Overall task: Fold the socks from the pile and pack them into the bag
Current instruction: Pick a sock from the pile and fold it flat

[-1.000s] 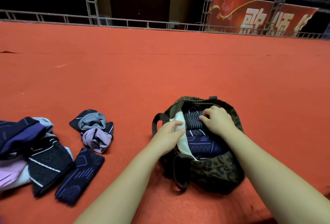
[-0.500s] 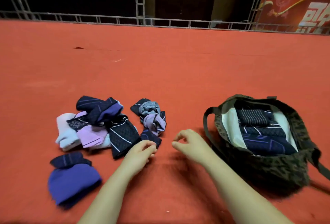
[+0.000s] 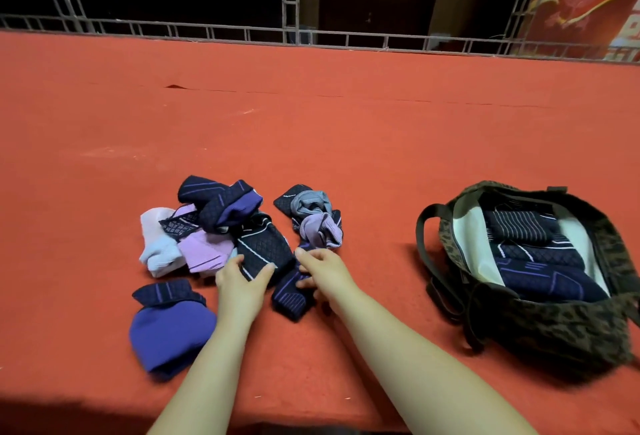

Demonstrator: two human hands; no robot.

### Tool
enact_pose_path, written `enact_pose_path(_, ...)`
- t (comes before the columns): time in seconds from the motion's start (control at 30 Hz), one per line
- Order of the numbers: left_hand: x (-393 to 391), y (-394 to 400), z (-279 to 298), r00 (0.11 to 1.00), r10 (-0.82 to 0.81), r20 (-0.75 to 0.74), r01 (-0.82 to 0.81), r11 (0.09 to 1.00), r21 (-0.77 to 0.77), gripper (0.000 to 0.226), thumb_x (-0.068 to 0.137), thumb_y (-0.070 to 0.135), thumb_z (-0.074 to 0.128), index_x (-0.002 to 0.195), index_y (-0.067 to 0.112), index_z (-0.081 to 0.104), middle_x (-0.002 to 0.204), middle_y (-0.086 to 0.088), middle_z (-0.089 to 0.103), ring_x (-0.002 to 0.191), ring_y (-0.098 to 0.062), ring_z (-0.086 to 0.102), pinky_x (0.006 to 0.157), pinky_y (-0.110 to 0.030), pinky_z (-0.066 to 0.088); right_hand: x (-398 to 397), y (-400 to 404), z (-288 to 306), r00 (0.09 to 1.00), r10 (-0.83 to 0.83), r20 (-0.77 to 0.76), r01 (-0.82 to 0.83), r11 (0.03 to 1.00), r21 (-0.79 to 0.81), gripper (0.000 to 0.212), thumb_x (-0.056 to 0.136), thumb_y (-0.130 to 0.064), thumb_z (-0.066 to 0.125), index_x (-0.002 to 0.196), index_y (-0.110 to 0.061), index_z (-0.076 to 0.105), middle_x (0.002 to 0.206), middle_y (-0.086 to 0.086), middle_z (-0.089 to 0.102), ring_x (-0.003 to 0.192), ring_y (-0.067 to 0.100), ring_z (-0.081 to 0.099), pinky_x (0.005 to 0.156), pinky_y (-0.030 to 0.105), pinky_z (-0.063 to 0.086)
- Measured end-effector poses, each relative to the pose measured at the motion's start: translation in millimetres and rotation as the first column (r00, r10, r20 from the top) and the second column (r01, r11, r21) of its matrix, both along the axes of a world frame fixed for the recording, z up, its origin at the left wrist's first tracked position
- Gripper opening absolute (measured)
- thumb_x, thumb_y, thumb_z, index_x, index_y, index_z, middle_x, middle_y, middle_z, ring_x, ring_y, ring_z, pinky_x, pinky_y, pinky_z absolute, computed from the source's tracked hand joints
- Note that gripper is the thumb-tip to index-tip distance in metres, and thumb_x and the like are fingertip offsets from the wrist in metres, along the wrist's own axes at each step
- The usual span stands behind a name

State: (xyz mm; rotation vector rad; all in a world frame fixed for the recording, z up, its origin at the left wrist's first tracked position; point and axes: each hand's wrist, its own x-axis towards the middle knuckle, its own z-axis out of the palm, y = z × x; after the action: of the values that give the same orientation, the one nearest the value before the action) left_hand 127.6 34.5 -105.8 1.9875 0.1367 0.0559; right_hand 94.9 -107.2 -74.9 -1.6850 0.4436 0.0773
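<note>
Reaching into the near edge of the sock pile [image 3: 221,230], both hands work side by side on the red tabletop [image 3: 311,129]. The left hand [image 3: 239,282] has its fingers and thumb curled round the lower end of a dark quilted sock with white lines [image 3: 265,247]. The right hand [image 3: 323,270] pinches a navy sock with purple stripes [image 3: 289,296] that lies just right of the quilted one; how firmly its fingers close is hard to tell, since the sock hides the thumb tip.

Behind the hands, the pile mixes pale lilac, light blue and navy socks, and a small knot of grey and lilac socks [image 3: 317,218] sits just to its right. A purple bundle with a dark cuff [image 3: 169,325] lies apart at the near left.

Well to the right, the dark patterned bag [image 3: 561,330] stands open on the tabletop, with folded navy socks [image 3: 540,261] lying inside against its pale lining.
</note>
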Motion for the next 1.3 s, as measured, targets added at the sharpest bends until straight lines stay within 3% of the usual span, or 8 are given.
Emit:
enact_pose_path(0.13,-7.9,-2.6,17.7,0.995,-0.007,-0.101,-0.037,0.9,-0.434,0.036,0.091,0.01,0.06,0.123,0.012,0.044,0.108,-0.008,0.06,0.074,-0.013,0.054,0.077,-0.039,0.051,23.4,17.4,5.5,1.0,0.013,-0.012,-0.013,0.998,-0.055,0.023,0.089,-0.039,0.059,0.079,-0.019,0.052,0.071,-0.001,0.054,0.054,0.011,0.052,0.042,0.017,0.027)
enact_pose_path(0.2,-13.3,-1.4,24.8,0.996,-0.035,-0.077,-0.005,0.883,-0.47,0.031,0.093,0.01,0.057,0.121,0.014,0.045,0.09,0.0,0.06,0.062,-0.009,0.049,0.054,-0.025,0.043,26.7,16.8,11.9,0.997,-0.005,0.075,0.008,0.999,-0.031,0.022,0.091,-0.025,0.057,0.071,-0.02,0.05,0.062,-0.002,0.05,0.051,0.01,0.048,0.038,0.016,0.029)
enact_pose_path(0.53,-15.1,-40.6,94.1,0.913,-0.281,0.296,0.383,0.838,-0.388,0.02,0.096,0.014,0.049,0.082,0.021,0.062,0.055,0.017,0.056,0.054,0.003,0.047,0.05,-0.011,0.036,-33.9,-56.8,86.0,0.821,-0.317,0.475,-0.006,0.827,0.562,0.002,0.077,-0.01,0.055,0.077,-0.008,0.056,0.061,0.002,0.059,0.056,0.014,0.057,0.053,0.023,0.045)
enact_pose_path(0.67,-26.6,-70.9,64.3,0.893,-0.405,0.195,0.448,0.837,-0.314,0.022,0.094,0.016,0.054,0.074,0.022,0.06,0.06,0.016,0.059,0.069,-0.009,0.051,0.06,-0.019,0.038,-77.9,-90.2,61.8,0.931,-0.235,0.279,0.089,0.888,0.452,0.022,0.06,-0.019,0.066,0.075,-0.01,0.052,0.063,0.009,0.052,0.057,0.023,0.048,0.052,0.027,0.037)
enact_pose_path(0.73,-34.7,-84.9,42.8,0.856,-0.499,0.131,0.516,0.823,-0.237,0.016,0.092,0.019,0.058,0.078,0.024,0.062,0.069,0.014,0.06,0.074,-0.01,0.053,0.064,-0.02,0.041,-102.9,-99.0,42.8,0.963,-0.219,0.159,0.138,0.902,0.409,0.005,0.076,-0.014,0.057,0.076,-0.009,0.058,0.062,0.006,0.06,0.055,0.019,0.056,0.054,0.026,0.041)
enact_pose_path(0.87,-54.0,-114.3,15.8,0.742,-0.669,0.037,0.669,0.736,-0.105,0.006,0.089,0.023,0.062,0.089,0.029,0.062,0.086,0.014,0.063,0.079,-0.001,0.057,0.069,-0.017,0.044,-142.6,-116.8,19.9,0.986,-0.169,0.013,0.153,0.919,0.363,0.019,0.084,-0.008,0.05,0.09,-0.009,0.068,0.081,0.01,0.069,0.071,0.021,0.064,0.07,0.033,0.049)
enact_pose_path(1.07,-55.4,-136.7,11.2,0.721,-0.692,0.037,0.689,0.722,0.057,0.021,0.08,0.02,0.072,0.072,0.026,0.054,0.068,0.01,0.052,0.061,-0.003,0.046,0.058,-0.017,0.036,-160.4,-141.0,14.4,0.987,-0.153,-0.056,0.154,0.988,0.016,0.03,0.071,-0.043,0.07,0.071,-0.018,0.052,0.066,0.004,0.05,0.057,0.015,0.048,0.057,0.026,0.039)
enact_pose_path(1.3,-54.9,-136.6,4.1,0.731,-0.682,0.037,0.677,0.731,0.086,0.026,0.084,0.018,0.068,0.063,0.023,0.053,0.059,0.011,0.052,0.056,-0.004,0.045,0.059,-0.024,0.037,-135.6,-136.3,8.3,0.994,-0.108,-0.014,0.094,0.919,-0.383,0.025,0.082,-0.037,0.07,0.076,-0.013,0.068,0.065,-0.007,0.061,0.061,0.006,0.053,0.06,0.024,0.04)
